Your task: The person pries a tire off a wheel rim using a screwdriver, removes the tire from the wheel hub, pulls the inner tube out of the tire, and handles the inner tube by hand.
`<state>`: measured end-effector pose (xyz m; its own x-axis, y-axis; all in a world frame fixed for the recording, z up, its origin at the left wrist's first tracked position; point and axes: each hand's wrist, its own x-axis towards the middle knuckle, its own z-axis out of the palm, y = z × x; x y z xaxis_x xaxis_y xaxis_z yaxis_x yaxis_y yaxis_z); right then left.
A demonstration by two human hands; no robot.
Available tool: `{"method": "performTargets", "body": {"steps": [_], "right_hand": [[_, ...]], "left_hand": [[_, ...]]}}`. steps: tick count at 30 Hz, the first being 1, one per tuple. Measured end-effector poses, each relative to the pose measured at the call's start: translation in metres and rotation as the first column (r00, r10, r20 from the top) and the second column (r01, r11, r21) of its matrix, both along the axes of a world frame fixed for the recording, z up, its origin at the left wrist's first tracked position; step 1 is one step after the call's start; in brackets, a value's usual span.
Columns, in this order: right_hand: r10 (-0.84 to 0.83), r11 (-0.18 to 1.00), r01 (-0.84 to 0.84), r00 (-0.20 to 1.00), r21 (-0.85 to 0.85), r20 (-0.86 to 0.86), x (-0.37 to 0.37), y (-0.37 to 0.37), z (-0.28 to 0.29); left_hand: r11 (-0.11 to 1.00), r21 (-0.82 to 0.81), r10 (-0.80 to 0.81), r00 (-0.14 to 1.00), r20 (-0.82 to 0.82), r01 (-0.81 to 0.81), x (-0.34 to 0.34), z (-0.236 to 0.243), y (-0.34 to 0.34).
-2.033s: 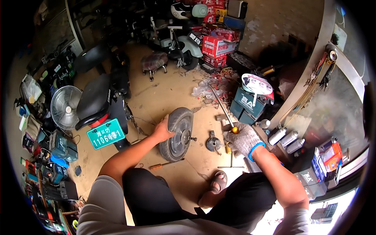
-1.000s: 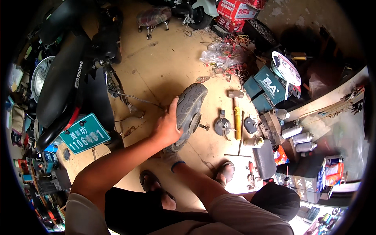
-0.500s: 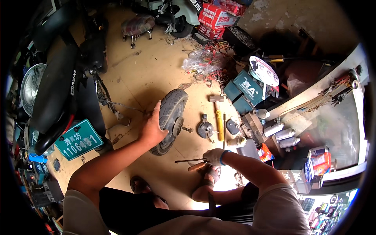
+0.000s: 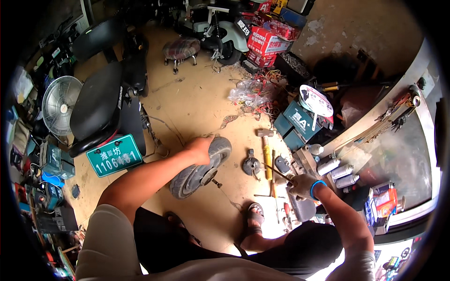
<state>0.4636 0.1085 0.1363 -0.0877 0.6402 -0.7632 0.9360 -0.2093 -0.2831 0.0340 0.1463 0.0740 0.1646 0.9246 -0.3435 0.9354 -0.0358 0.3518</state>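
Observation:
My left hand [image 4: 200,150], bare, grips the upper edge of a small scooter wheel [image 4: 212,164] with a black tyre. The wheel leans on the floor in front of my feet, its hub and axle facing right. My right hand [image 4: 302,186] wears a pale work glove and is closed around a thin dark metal rod [image 4: 277,172]; its grip end is hidden in the fist. The rod points up and left, apart from the wheel. Beyond it lie a yellow-handled sledgehammer [image 4: 267,161], a round brake plate [image 4: 251,165] and a dark rounded part [image 4: 282,164].
An electric scooter [image 4: 98,100] with a green plate stands at left, by a fan [image 4: 62,105]. Ahead are a padded stool [image 4: 182,48], red boxes [image 4: 265,42] and tangled wires. Teal batteries [image 4: 296,122] and spray cans [image 4: 341,171] line the right. A red-handled tool [image 4: 287,209] lies near my right foot.
The view has shifted. The wheel has tipped lower and nearer to me, my left hand still on it. My right hand has moved right, and its rod now points up and left.

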Motion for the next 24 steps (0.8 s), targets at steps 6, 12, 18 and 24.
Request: {"method": "performTargets", "body": {"steps": [6, 12, 18, 24], "right_hand": [[0.146, 0.958, -0.099, 0.976, 0.269, -0.161, -0.021, 0.016, -0.009], [0.092, 0.935, 0.086, 0.879, 0.345, -0.468, -0.06, -0.009, 0.044], [0.518, 0.789, -0.34, 0.815, 0.512, -0.259, -0.091, -0.025, 0.05], [0.728, 0.558, -0.614, 0.685, 0.559, 0.026, -0.133, -0.043, 0.053]], "left_hand": [[0.97, 0.236, 0.021, 0.988, 0.156, -0.058, -0.014, -0.01, 0.009], [0.987, 0.067, 0.148, 0.989, -0.008, -0.147, -0.047, -0.001, -0.057], [0.991, 0.018, 0.133, 0.991, -0.02, -0.133, -0.034, 0.018, -0.073], [0.981, 0.16, 0.114, 0.993, -0.008, -0.112, -0.022, 0.007, -0.084]]}}
